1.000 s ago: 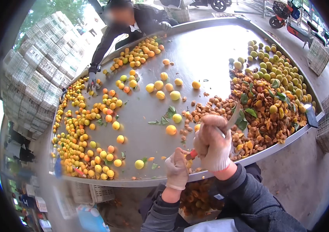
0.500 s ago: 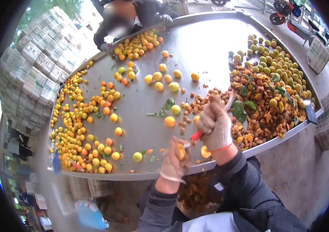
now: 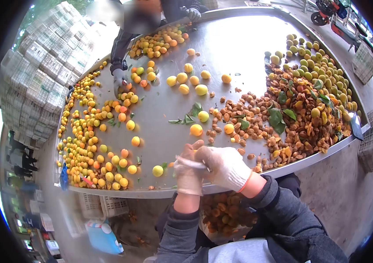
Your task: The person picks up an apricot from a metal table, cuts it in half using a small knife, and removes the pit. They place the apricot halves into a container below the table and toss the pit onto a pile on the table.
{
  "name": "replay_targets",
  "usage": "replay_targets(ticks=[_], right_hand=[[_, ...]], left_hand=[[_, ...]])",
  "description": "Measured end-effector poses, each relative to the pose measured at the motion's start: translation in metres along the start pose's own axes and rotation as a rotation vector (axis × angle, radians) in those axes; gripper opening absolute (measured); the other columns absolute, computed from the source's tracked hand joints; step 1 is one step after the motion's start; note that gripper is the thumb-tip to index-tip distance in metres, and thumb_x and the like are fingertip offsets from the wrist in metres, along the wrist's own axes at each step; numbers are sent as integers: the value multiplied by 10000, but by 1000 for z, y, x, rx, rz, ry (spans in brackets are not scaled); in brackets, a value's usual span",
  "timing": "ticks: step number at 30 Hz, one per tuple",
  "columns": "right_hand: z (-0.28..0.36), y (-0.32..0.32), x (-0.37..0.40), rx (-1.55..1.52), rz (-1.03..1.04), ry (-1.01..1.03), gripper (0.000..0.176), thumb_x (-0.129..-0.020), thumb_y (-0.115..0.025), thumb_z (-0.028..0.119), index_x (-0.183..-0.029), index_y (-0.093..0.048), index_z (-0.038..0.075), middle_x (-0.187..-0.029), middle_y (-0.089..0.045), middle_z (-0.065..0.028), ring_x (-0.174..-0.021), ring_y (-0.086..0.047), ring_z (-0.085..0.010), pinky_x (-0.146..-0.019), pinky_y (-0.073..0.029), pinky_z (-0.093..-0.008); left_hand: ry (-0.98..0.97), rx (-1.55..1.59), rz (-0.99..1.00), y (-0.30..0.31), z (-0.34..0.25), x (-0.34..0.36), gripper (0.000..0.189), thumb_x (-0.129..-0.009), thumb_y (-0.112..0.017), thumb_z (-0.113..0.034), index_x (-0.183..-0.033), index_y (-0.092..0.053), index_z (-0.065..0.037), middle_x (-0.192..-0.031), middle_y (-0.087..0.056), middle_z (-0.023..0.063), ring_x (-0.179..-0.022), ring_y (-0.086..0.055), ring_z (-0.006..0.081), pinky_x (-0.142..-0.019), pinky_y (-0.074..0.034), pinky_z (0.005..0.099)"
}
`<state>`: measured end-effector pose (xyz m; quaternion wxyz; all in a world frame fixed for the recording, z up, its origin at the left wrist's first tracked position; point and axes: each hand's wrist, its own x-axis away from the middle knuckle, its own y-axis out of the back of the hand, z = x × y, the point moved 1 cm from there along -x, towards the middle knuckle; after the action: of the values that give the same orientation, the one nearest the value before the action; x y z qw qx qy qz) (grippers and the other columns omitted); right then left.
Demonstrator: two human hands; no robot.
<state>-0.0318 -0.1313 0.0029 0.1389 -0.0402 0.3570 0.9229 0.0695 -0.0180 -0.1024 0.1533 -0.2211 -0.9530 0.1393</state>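
Both my hands, in pale gloves, meet above the near edge of the metal table [image 3: 151,118]. My right hand [image 3: 226,165] is closed around a knife, whose blade [image 3: 190,163] lies across my left hand [image 3: 189,173]. The fingers of my left hand are curled around a fruit that is mostly hidden; a little yellow shows between the hands. An orange-yellow fruit [image 3: 196,129] rests just beyond them. Brown pits [image 3: 243,109] are spread past my right hand, beside a heap of cut fruit pieces [image 3: 305,118].
Yellow fruit [image 3: 81,149] covers the table's left side, and greenish fruit [image 3: 322,70] its far right. Across the table a co-worker's gloved hand [image 3: 119,79] reaches among fruit. A container of fruit pieces [image 3: 226,215] is below the near edge; crates [image 3: 41,65] are stacked at left.
My hands have come together, the right moving left and down to the left one. The fruit half near the edge is no longer seen. The co-worker's arm has reached farther over the table.
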Motion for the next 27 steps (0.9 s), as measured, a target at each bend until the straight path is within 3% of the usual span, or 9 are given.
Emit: replay_targets(ticks=[6,9,11,14,15,19,22,25,27], right_hand=[[-17,18,-5,-99,-503,-108,254,-790,-724,111,-1025,-640,64,-848,-679,-129,-724,-675,-282,-659,-542,-337],[-17,20,0,-157,-297,1,351,-788,-716,97,-1130,-636,100,-914,-685,-121,-781,-684,-269,-692,-546,-328],[-14,11,8,7,-50,93,402,-757,-702,84,-1142,-645,185,-911,-672,-86,-800,-671,-282,-700,-540,-356],[-16,8,7,112,4,87,409,-735,-689,66,-1114,-656,217,-891,-661,-75,-798,-662,-297,-693,-536,-382],[-15,9,6,52,-27,121,292,-762,-672,41,-1033,-670,150,-881,-665,-93,-798,-665,-285,-693,-536,-346],[-23,14,7,-530,-45,6,48,-830,-643,38,-874,-652,19,-813,-671,-77,-764,-657,-153,-699,-524,-302],[-35,37,3,-760,-527,-172,80,-871,-651,91,-909,-660,22,-691,-606,5,-568,-565,-108,-529,-466,-245],[-51,62,11,-1046,-634,-414,152,-898,-656,157,-995,-645,41,-629,-534,36,-426,-414,-28,-371,-281,-199],[-54,61,14,-1049,-666,-401,161,-897,-656,155,-1006,-641,37,-628,-531,37,-431,-418,-31,-376,-290,-200]], left_hand=[[302,373,14,-13,-36,17,467,-972,-508,-430,-1186,-570,-20,-906,-618,60,-746,-623,210,-719,-541,371],[311,425,161,-18,-40,20,475,-969,-513,-434,-1171,-578,-9,-939,-637,80,-810,-633,215,-739,-542,349],[38,-34,220,-17,-37,19,433,-977,-534,-345,-1200,-550,27,-1003,-619,98,-901,-619,214,-809,-537,321],[287,261,74,-28,-46,26,399,-981,-535,-300,-1174,-559,49,-983,-630,110,-923,-624,215,-824,-531,319],[73,32,203,-16,-33,20,401,-971,-554,-275,-1176,-546,69,-1002,-632,114,-897,-631,218,-826,-528,323],[162,-35,200,-37,-57,35,378,-956,-564,-248,-1174,-545,61,-998,-638,114,-842,-641,218,-783,-539,342],[277,103,223,-37,-61,39,298,-905,-590,-206,-1093,-616,23,-975,-664,121,-865,-674,231,-750,-539,285],[261,-96,273,-48,-54,41,311,-870,-616,-188,-1118,-623,0,-970,-667,116,-883,-675,218,-763,-537,296],[-27,-959,334,-71,-42,46,358,-820,-663,-233,-1115,-638,-31,-1001,-657,137,-906,-664,243,-801,-526,343]])
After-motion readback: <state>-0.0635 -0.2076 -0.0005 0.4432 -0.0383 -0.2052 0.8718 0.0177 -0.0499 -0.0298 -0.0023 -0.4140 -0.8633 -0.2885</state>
